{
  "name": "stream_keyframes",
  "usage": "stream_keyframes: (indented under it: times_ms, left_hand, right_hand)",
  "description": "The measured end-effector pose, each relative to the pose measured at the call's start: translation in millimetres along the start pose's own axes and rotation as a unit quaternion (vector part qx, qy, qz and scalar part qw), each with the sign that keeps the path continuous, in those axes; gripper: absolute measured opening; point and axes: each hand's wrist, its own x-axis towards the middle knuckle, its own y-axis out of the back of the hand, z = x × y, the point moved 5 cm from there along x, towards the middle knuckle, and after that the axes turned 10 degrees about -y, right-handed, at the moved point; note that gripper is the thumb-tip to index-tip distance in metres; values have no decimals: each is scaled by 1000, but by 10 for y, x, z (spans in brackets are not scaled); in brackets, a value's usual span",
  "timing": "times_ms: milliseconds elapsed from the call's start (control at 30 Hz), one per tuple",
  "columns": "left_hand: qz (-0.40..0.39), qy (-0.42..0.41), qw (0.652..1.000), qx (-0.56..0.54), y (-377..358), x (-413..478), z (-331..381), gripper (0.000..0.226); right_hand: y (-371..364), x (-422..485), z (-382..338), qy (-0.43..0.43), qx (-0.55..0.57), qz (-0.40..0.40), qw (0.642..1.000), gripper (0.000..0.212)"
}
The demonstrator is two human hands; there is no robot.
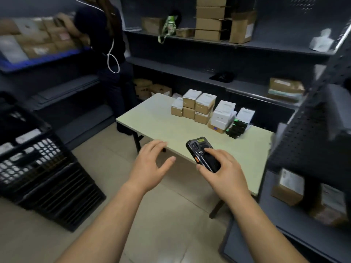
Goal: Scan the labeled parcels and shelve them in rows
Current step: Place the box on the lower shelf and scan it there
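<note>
Shelving [228, 63]: lining the back wall and right side, dark grey, carrying scattered cardboard boxes [209, 18].
Crate [38, 168]: black, latticed, standing on the floor at left, white-labeled packages inside.
Table [161, 126]: pale, folding, set before the back shelving.
Parcels [201, 109]: stacked in a row along the table's far edge, white labels up; small black boxes [237, 128] at the right end.
Left hand [152, 164]: empty, fingers spread wide, hovering over the table's near edge.
Right hand [226, 171]: gripping a handheld scanner.
Handheld scanner [203, 152]: black, orange side button, held above the table, well apart from the parcels.
</note>
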Motion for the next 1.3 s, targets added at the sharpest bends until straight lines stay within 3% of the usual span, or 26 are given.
stream_keyframes:
  times_ms: [200,300,400,500,733,1000,1133,1300]
  left_hand:
    - [4,19,998,59,344,798,-658,68]
    - [3,22,998,56,283,1194,-1006,58]
    - [-5,13,999,34,115,1705,-1373,64]
    - [-28,-10,999,22,-126,2289,-1699,69]
    - [-117,-71,991,-11,-754,3526,-2086,56]
    - [-169,-41,981,-85,-1695,4384,-2281,59]
    - [-176,-11,983,-59,-2064,4745,-2378,54]
    - [-202,33,977,57,-2517,5176,-2488,55]
  right_hand:
    - [-500,1076,-582,18,17,-33,999,49]
    - [-673,1572,-641,17,4,-33,999,48]
    - [-840,2080,-592,-9,10,-12,1000,48]
    - [-979,2557,-477,-57,11,14,998,49]
    - [-1008,3404,-262,-186,-14,67,980,52]
    - [-1066,4068,199,-246,-40,79,965,53]
    - [-1039,4444,411,-250,-40,62,965,51]
    - [-1061,4940,602,-241,-29,47,969,50]
